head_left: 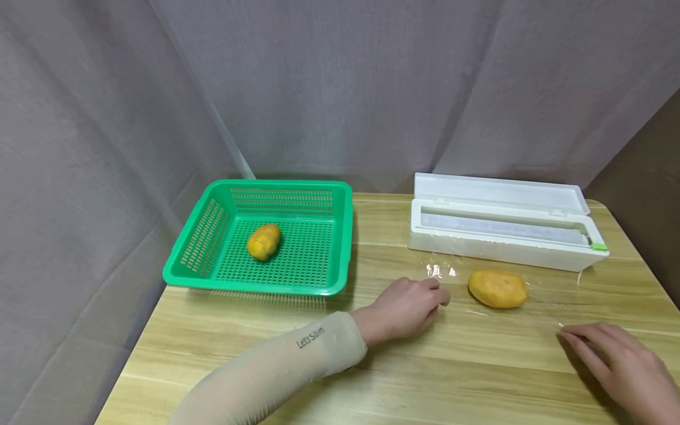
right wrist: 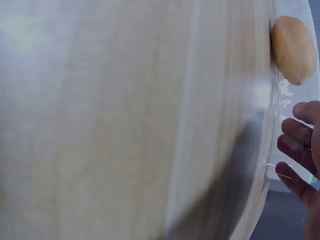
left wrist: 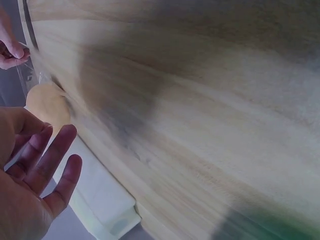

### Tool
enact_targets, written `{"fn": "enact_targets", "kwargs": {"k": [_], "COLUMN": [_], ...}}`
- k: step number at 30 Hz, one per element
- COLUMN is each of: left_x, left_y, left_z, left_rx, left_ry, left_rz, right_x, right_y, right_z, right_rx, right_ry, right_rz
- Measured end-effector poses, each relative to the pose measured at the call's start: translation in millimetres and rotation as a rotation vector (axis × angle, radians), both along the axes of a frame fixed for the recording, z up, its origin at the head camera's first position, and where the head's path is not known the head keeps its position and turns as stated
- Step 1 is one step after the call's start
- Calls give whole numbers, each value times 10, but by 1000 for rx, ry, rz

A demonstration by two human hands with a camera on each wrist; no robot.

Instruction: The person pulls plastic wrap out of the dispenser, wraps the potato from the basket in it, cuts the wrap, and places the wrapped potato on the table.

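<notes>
A yellow potato (head_left: 498,288) lies on a sheet of clear plastic wrap (head_left: 478,311) spread over the table before a white wrap dispenser (head_left: 504,245). Left of the potato, my left hand (head_left: 406,307) is at the sheet's near left corner, thumb and index finger together, other fingers loosely bent in the left wrist view. My right hand (head_left: 618,360) pinches the near right corner between thumb and index finger. The potato (right wrist: 294,50) also shows beyond the right fingers in the right wrist view. Film between the left fingertips is hard to see.
A green plastic basket (head_left: 340,248) stands at the left with another potato (head_left: 264,242) inside. The dispenser's lid (head_left: 499,192) is raised, showing the roll (head_left: 502,228). Grey curtains (head_left: 340,88) hang behind the wooden table (head_left: 425,383).
</notes>
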State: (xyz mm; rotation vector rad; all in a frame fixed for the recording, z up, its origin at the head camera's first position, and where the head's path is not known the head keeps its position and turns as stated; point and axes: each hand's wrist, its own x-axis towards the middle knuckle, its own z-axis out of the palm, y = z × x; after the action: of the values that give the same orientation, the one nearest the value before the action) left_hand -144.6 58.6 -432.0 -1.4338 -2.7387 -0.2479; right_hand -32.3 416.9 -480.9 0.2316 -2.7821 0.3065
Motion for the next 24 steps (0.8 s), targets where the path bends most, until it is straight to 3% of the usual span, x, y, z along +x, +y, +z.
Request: {"fn": "enact_targets", "kwargs": {"k": [8, 15, 24], "left_x": [-48, -125, -210], "left_y": [21, 54, 95], "left_z": [107, 180, 181], "left_rx": [32, 73, 75], "left_ry": [39, 53, 93], "left_rz": [40, 72, 147], "right_x": [-100, -243, -386], "right_y": [58, 118, 124], "right_z": [86, 148, 287], "right_rx": [5, -108, -85], "right_ry": [131, 274, 278], "right_rz": [59, 174, 156]}}
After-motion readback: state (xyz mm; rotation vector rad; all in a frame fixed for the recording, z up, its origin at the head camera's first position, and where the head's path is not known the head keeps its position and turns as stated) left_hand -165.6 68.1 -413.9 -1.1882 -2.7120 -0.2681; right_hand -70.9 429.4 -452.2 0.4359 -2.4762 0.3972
